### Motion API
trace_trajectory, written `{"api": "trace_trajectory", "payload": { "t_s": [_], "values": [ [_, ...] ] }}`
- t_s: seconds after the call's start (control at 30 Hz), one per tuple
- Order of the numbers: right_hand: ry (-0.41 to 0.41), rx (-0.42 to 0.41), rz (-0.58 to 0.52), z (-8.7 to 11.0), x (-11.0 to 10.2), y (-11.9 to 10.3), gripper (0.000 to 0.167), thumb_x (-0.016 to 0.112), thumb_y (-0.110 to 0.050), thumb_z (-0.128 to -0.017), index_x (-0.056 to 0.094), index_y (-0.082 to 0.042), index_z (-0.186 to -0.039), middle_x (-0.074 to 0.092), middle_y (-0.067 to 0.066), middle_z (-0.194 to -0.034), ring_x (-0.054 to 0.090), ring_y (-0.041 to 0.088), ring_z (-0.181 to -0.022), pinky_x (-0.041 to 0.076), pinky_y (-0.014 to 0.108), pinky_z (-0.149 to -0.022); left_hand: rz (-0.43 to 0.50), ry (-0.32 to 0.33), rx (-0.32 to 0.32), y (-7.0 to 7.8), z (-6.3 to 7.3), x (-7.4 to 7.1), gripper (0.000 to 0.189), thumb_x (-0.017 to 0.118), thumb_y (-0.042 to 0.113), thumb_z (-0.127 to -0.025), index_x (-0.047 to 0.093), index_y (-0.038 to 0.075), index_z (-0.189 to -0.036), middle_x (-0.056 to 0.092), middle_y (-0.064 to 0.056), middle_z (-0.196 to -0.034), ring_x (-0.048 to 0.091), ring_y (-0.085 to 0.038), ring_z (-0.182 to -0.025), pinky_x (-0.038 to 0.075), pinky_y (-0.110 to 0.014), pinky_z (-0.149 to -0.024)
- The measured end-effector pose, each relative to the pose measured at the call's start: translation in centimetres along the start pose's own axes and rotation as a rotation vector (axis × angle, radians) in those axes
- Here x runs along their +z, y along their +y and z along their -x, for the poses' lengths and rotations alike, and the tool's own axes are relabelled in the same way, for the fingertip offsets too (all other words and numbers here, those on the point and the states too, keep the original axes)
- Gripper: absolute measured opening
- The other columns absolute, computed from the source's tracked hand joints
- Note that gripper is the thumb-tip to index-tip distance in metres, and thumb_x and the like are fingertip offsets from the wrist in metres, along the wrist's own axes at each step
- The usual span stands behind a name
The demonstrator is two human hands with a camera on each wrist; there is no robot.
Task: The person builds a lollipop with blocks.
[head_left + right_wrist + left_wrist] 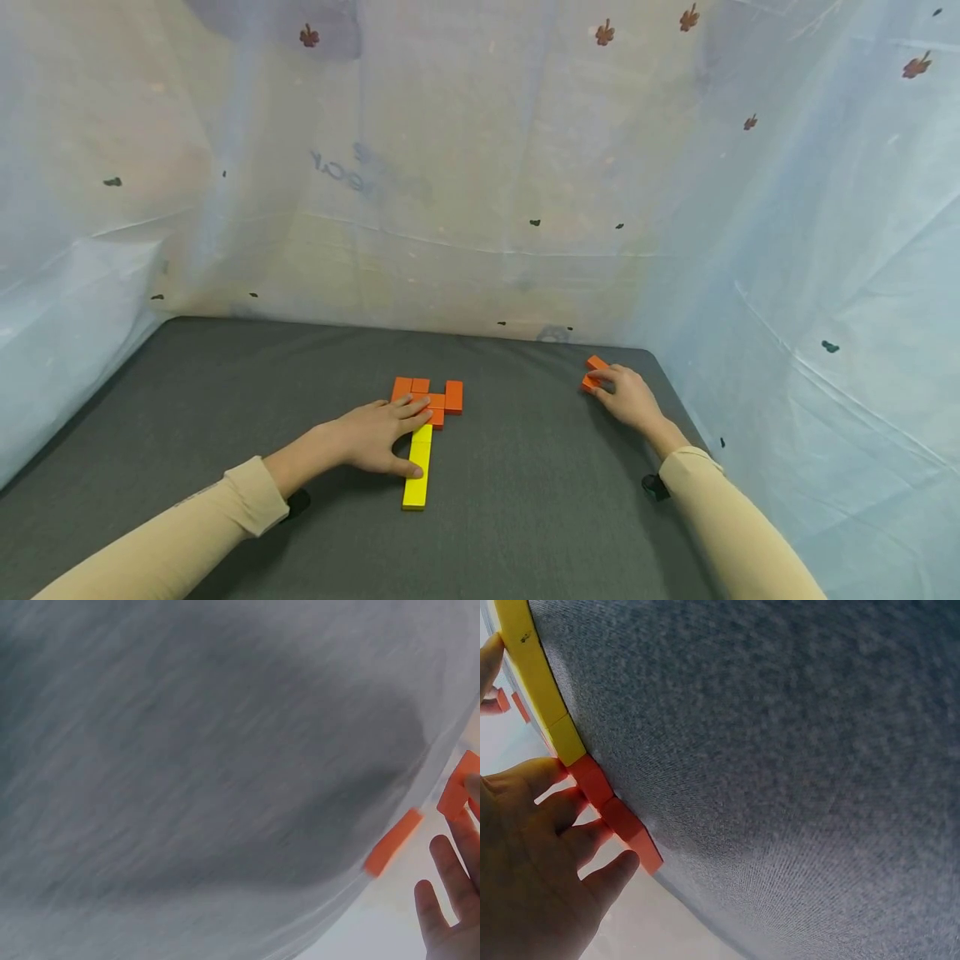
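My left hand [371, 437] lies spread over a flat cluster of orange blocks [401, 388]. Its straight fingertips rest on the orange pieces, while the thumb touches the yellow blocks [415, 493] that run end to end toward me. In the left wrist view, the yellow blocks [536, 667] meet a row of orange blocks [592, 784] beside the fingers. Off to the right, my right hand [633, 402] pinches a small orange block [456, 791] between thumb and fingers. Just beyond it another orange block [597, 362] lies loose on the table.
The dark grey table [525, 517] has its far right corner close behind the loose block. Pale plastic sheeting [480, 167] hangs along the back and both sides. An upright orange block [453, 397] forms the cluster's right side.
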State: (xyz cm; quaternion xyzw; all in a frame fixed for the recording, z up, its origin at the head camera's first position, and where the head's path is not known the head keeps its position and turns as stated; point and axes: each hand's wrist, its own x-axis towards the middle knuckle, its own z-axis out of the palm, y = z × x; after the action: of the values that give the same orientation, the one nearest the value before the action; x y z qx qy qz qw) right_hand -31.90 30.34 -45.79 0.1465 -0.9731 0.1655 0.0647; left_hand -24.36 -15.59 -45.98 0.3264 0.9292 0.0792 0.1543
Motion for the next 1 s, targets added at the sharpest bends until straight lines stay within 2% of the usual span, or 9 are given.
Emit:
{"api": "trace_trajectory", "payload": {
  "t_s": [0.1,0.27,0.53,1.0],
  "values": [
    [0.004,-0.016,-0.012,-0.6,0.2,-1.5,0.035,0.071,-0.015,-0.100,0.070,-0.004,-0.133,0.062,0.027,-0.138,0.052,0.050,-0.133,0.042,0.067,-0.107,0.002,-0.002,-0.003,-0.1,0.0,0.0,0.099,0.064,0.070,-0.091,0.031,0.014,-0.165,0.022,-0.008,-0.172,0.020,-0.033,-0.159,0.024,-0.062,-0.123],
    [0.006,-0.070,-0.036,-1.7,0.8,-4.0,0.034,0.072,-0.015,-0.100,0.071,-0.005,-0.132,0.066,0.020,-0.134,0.056,0.045,-0.131,0.039,0.065,-0.112,-0.001,-0.003,-0.006,-0.2,-0.1,0.1,0.100,0.064,0.072,-0.091,0.030,0.015,-0.166,0.022,-0.007,-0.172,0.020,-0.032,-0.159,0.024,-0.062,-0.123],
    [-0.022,-0.116,-0.076,-3.5,2.4,-7.6,0.035,0.072,-0.019,-0.100,0.071,-0.010,-0.134,0.066,0.013,-0.133,0.059,0.037,-0.125,0.049,0.058,-0.104,-0.015,0.004,-0.003,-0.3,-0.2,0.3,0.100,0.063,0.073,-0.091,0.030,0.016,-0.166,0.022,-0.006,-0.173,0.020,-0.032,-0.159,0.024,-0.062,-0.123],
    [-0.048,-0.195,-0.129,-6.1,4.7,-14.1,0.033,0.072,-0.020,-0.101,0.072,-0.015,-0.133,0.067,0.007,-0.131,0.061,0.031,-0.125,0.050,0.052,-0.106,-0.009,0.002,-0.009,-0.2,-0.2,0.2,0.100,0.063,0.073,-0.091,0.030,0.016,-0.166,0.022,-0.007,-0.172,0.020,-0.033,-0.159,0.024,-0.062,-0.123]
  ]
}}
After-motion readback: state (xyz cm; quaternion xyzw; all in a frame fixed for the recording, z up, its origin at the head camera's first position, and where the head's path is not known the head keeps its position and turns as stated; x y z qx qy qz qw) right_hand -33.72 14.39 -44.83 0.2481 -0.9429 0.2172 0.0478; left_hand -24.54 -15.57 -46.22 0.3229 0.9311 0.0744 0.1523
